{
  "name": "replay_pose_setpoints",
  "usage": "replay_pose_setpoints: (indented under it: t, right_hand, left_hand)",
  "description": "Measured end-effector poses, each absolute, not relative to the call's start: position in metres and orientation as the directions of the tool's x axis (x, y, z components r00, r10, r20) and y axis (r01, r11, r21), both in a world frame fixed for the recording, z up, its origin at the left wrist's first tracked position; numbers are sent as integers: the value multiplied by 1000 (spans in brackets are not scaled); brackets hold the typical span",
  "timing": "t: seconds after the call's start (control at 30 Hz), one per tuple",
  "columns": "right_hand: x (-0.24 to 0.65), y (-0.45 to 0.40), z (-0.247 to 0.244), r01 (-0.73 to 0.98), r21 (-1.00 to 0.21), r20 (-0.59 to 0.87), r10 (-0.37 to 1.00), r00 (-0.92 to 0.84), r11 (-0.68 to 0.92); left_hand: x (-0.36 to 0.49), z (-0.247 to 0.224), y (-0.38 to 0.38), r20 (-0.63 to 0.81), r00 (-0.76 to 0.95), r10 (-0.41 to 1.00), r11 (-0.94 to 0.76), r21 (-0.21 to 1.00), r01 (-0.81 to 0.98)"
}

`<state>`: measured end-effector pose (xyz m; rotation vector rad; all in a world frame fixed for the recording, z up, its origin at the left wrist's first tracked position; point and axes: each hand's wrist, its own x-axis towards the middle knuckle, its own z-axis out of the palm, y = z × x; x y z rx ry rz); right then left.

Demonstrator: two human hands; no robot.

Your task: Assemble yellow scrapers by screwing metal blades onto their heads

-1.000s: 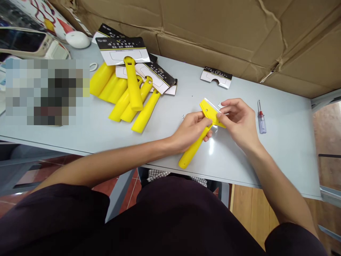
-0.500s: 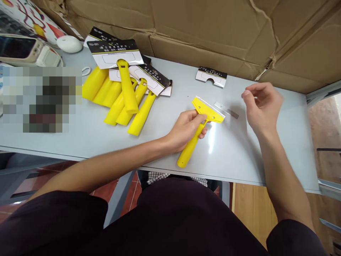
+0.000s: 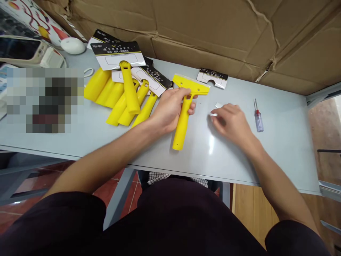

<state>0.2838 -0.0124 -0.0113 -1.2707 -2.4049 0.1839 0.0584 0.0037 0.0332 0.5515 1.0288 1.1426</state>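
So I've got a yellow plastic scraper with a wide flat head and a long handle [image 3: 182,122] gripped in my left hand [image 3: 170,108], fingers wrapped round just below the head, thumb up on the neck. It's in front of me with the head pointing away. My right hand [image 3: 231,121] is curled up to the right of it, with a small whitish piece [image 3: 214,115] pinched at the fingertips, too blurry to say what exactly. Just behind those fingers there's a thin silvery strip [image 3: 218,105] on the pale grey table [image 3: 282,153], partly hidden by my hand. Clear-handled screwdriver with a red collar [image 3: 259,121] is off to the right, and a black and white folded card [image 3: 212,77] sits by the brown cardboard [image 3: 213,35]. Over on the left, a pile of yellow handles with black and white cards [image 3: 130,89].
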Motion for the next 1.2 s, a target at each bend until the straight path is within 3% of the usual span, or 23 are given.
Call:
replay_pose_setpoints:
  t: [0.1, 0.3, 0.93, 1.2]
  right_hand:
    - [253, -33, -14, 690, -201, 161, 718, -677, 695]
    - [227, -50, -10, 661, -18, 80, 660, -747, 750]
    - [220, -45, -19, 694, 37, 73, 690, -720, 719]
    - [222, -40, -15, 735, -43, 45, 736, -675, 677]
  left_hand:
    - [54, 36, 11, -404, 35, 914, 370, 797, -478]
    - [50, 42, 16, -428, 26, 903, 387, 787, -481]
    - [59, 32, 5, -386, 110, 916, 394, 812, -430]
    - [58, 30, 5, -381, 135, 915, 400, 806, -437]
